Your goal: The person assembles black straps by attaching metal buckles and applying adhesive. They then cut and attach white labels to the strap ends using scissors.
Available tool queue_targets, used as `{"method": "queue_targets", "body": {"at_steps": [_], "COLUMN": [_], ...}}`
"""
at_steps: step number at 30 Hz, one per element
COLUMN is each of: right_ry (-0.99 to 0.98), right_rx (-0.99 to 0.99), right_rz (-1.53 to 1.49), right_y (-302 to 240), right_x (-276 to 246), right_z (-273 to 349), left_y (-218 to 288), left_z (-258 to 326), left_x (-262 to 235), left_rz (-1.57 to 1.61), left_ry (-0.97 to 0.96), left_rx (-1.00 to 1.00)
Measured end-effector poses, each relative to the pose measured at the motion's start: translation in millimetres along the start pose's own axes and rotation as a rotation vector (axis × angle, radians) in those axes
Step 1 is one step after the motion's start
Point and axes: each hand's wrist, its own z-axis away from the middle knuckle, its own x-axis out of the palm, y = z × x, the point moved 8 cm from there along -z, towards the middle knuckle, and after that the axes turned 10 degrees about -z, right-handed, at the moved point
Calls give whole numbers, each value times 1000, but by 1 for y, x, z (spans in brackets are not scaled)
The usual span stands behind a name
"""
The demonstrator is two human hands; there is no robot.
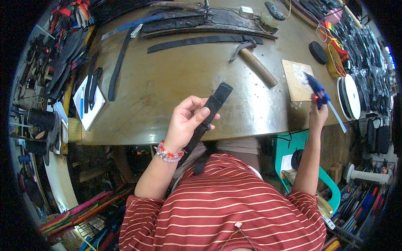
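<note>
My left hand [189, 118] pinches a black webbing strap [216, 99] between thumb and fingers. Its folded end points up and away from me, while the rest hangs down past the table's edge toward my lap. Over at the right, my right hand [318, 113] is wrapped round a blue glue gun [319, 93] with a small red light. The gun's dark nozzle points to the far left, and a pale glue stick [337, 117] juts from its back. Beneath the nozzle lies a piece of cardboard [298, 79] with whitish smears on it.
A hammer [259, 69] lies on the brown table [142, 92], near a long black strap [188, 42]. White spool [351, 97] and black roll [318, 52] are at the right. Paper with a blue pen [82, 97] sits left. A green chair [331, 188] stands below the table's right side.
</note>
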Motion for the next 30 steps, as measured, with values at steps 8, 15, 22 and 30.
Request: {"method": "queue_targets", "body": {"at_steps": [8,15,22,30], "right_ry": [379,-1121,-1232,-1283], "right_rx": [-387,109,71,147], "right_rz": [205,-1193,-1327,-1380], "right_y": [-30,-127,-153,-147], "right_x": [-11,151,166,167], "right_z": [84,138,138,152], "left_y": [3,6,9,18], "left_z": [-2,4,14,8], "left_x": [5,27,22,34], "left_rz": [-21,-48,-73,-216], "left_ry": [-12,-127,-147,-136], "left_rx": [21,-47,-114,35]}}
